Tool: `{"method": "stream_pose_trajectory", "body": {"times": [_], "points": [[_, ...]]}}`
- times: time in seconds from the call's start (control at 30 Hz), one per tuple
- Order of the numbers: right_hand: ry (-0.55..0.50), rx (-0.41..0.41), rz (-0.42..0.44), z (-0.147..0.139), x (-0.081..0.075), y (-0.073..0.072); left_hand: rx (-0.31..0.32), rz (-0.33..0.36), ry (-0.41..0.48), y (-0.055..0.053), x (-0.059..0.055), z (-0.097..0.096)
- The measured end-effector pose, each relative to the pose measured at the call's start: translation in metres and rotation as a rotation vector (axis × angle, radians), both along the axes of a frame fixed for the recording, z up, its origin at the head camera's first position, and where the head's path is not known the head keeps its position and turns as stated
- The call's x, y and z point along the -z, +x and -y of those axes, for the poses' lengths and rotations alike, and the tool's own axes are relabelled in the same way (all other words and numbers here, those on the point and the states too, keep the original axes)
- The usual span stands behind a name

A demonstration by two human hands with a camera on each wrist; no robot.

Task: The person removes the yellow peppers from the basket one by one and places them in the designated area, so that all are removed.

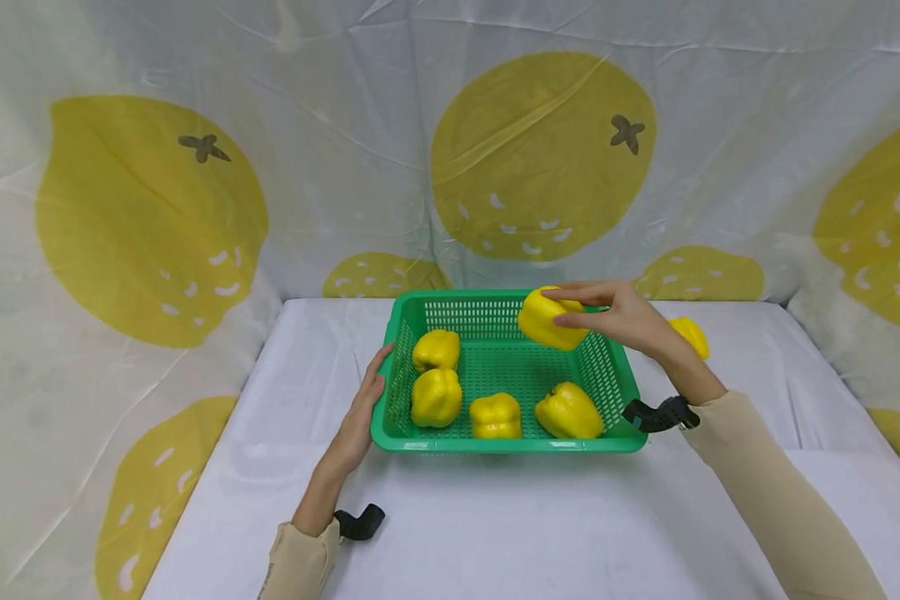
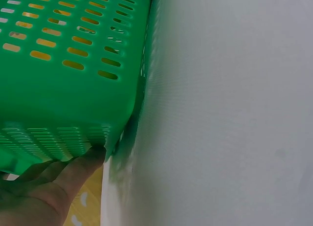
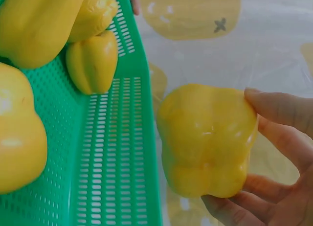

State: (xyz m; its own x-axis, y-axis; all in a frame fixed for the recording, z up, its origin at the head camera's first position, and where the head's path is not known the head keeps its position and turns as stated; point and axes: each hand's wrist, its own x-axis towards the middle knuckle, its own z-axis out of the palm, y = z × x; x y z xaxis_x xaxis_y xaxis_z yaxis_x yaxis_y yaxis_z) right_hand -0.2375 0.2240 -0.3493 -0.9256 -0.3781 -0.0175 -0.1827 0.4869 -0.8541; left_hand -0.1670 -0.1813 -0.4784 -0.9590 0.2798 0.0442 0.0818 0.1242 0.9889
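My right hand (image 1: pixel 621 317) pinches a yellow bell pepper (image 1: pixel 552 320) between thumb and fingers. In the head view it overlaps the back right of a green plastic basket (image 1: pixel 508 446); in the right wrist view the held pepper (image 3: pixel 208 140) appears beside the basket's rim (image 3: pixel 150 138). My left hand (image 1: pixel 358 417) rests along the basket's left side, fingers fairly straight against the outer wall, as the left wrist view also shows. Inside the basket lie several yellow bell peppers: two at the left, one (image 1: pixel 495 416) at the front middle and one (image 1: pixel 569 411) at the front right.
Another yellow pepper (image 1: pixel 692 337) lies on the white-covered table (image 1: pixel 495 525) right of the basket, partly behind my right forearm. A hanging cloth printed with lemons (image 1: pixel 543 158) closes off the back and sides. Each wrist wears a black strap (image 1: pixel 662 414).
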Motion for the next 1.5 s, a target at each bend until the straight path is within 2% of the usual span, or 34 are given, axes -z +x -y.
{"method": "stream_pose_trajectory", "body": {"times": [0.2, 0.43, 0.83, 1.0, 1.5], "points": [[-0.020, 0.076, -0.036, -0.025, -0.005, 0.014, 0.001, -0.005, 0.013, 0.000, 0.001, 0.002], [0.044, 0.156, -0.088, -0.060, -0.008, 0.023, 0.004, 0.002, 0.006, 0.000, 0.002, 0.001], [0.153, 0.315, -0.030, -0.107, -0.008, 0.035, 0.007, -0.002, 0.013, 0.000, 0.002, 0.000], [0.159, 0.368, -0.010, -0.125, -0.004, 0.037, 0.011, -0.002, 0.021, 0.000, 0.002, 0.000], [0.153, 0.468, -0.062, -0.162, 0.013, 0.045, 0.019, -0.004, 0.033, 0.001, 0.002, 0.001]]}}
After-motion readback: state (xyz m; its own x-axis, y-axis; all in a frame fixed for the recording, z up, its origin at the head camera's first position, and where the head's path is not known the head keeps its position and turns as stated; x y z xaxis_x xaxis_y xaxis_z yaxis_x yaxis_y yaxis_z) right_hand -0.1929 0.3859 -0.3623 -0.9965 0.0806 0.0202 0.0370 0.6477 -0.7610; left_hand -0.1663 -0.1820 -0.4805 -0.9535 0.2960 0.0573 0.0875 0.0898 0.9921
